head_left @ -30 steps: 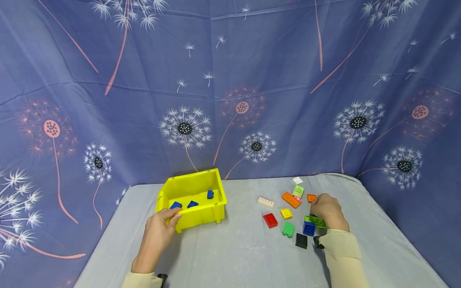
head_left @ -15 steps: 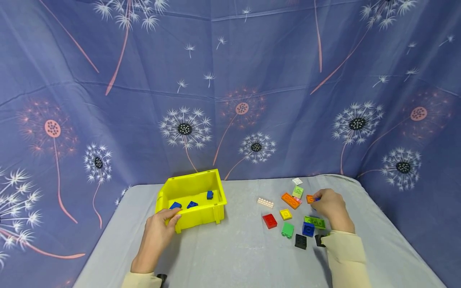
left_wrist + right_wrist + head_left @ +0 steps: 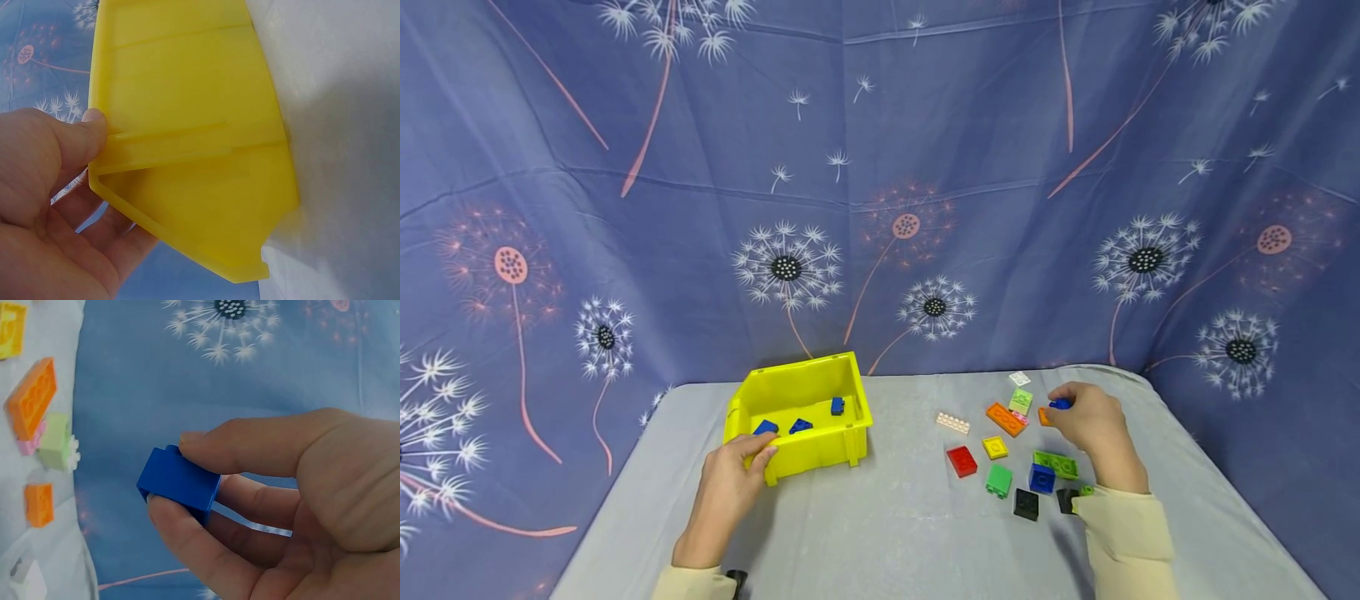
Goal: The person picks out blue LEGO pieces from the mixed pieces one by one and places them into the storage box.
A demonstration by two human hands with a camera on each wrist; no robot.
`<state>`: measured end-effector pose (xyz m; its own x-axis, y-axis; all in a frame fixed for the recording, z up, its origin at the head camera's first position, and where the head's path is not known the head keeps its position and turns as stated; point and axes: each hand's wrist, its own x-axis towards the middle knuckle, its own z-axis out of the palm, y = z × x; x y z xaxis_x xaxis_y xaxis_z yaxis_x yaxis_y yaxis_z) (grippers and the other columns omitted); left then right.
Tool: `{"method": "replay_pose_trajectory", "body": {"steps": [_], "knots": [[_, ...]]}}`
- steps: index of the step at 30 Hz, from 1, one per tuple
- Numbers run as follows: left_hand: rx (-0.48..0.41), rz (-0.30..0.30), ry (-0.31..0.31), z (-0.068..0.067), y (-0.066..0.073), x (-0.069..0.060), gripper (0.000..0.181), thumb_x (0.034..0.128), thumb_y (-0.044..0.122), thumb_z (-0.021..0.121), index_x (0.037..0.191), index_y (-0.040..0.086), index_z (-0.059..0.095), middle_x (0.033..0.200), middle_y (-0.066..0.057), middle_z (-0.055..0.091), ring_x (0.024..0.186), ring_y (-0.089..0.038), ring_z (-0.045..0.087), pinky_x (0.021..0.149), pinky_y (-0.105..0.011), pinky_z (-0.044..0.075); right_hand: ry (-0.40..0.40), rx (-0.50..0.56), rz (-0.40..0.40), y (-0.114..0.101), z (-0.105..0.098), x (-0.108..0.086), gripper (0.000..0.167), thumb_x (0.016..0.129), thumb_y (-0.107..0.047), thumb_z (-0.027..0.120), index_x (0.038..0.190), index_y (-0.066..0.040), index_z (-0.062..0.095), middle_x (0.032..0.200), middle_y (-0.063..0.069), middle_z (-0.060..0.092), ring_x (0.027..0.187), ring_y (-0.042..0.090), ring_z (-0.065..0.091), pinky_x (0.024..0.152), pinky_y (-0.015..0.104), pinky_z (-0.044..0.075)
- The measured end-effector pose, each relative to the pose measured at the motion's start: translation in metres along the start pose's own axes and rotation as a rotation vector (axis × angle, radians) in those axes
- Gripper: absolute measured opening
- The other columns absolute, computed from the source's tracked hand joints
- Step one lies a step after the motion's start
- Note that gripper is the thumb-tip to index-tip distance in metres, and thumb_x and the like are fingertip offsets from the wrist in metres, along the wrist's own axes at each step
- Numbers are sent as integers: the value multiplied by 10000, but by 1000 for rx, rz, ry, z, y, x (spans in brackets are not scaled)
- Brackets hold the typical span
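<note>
The person's left hand (image 3: 727, 487) gripped a yellow bin (image 3: 820, 454) by its near rim, towards the bin's left end, with the thumb lying against the outside of the wall and the fingers on the other side of the rim. The bin stood upright near the far edge of the grey-covered table (image 3: 880, 533), towards its far left corner. Inside lay three blue pieces: one (image 3: 766, 427) by the left end, one (image 3: 801, 426) near the middle and one (image 3: 837, 406) towards the right end. The right hand (image 3: 1093, 429), over the table's far right part, pinched a small blue brick (image 3: 181, 478) between thumb and fingertips, just beside a small orange brick (image 3: 1044, 417) in the head view; the right wrist view showed it against the blue dandelion-print backdrop (image 3: 880, 125). To the left of that hand, a white piece (image 3: 1019, 378) lay close to the far edge, with a light green brick (image 3: 1021, 399), a pink piece (image 3: 1020, 415) and a long orange brick (image 3: 1006, 419) grouped nearer the person. A pale studded brick (image 3: 953, 422) lay apart on the bin's side of this group. Nearer the near edge were a yellow brick (image 3: 996, 447), a red brick (image 3: 962, 461), a green brick (image 3: 999, 481) and a black brick (image 3: 1026, 504). A dark blue block (image 3: 1041, 478) stood against a long lime brick (image 3: 1056, 464), near the right sleeve (image 3: 1127, 533).
</note>
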<state>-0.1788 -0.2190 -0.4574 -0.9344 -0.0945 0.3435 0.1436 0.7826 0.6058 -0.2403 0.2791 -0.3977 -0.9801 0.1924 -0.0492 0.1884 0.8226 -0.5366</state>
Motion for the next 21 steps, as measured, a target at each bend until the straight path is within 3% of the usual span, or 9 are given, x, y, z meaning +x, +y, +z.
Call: {"method": "replay_pose_trajectory", "body": {"steps": [14, 21], "knots": [[-10, -20, -18, -2, 2, -1, 252, 974, 175, 745, 1219, 133, 787, 1195, -98, 758, 1145, -350, 699, 917, -515, 578, 95, 23, -89, -25, -5, -14, 358, 945, -220, 733, 1235, -11, 713, 1231, 289, 672, 978, 420, 661, 752, 501, 604], [-14, -23, -20, -2, 3, -1, 250, 973, 161, 745, 1215, 113, 786, 1236, -120, 743, 1180, -366, 683, 962, -538, 562, 124, 46, -141, -39, -11, -18, 365, 954, -244, 727, 1238, -15, 704, 1210, 280, 688, 906, 376, 679, 669, 438, 593]]}}
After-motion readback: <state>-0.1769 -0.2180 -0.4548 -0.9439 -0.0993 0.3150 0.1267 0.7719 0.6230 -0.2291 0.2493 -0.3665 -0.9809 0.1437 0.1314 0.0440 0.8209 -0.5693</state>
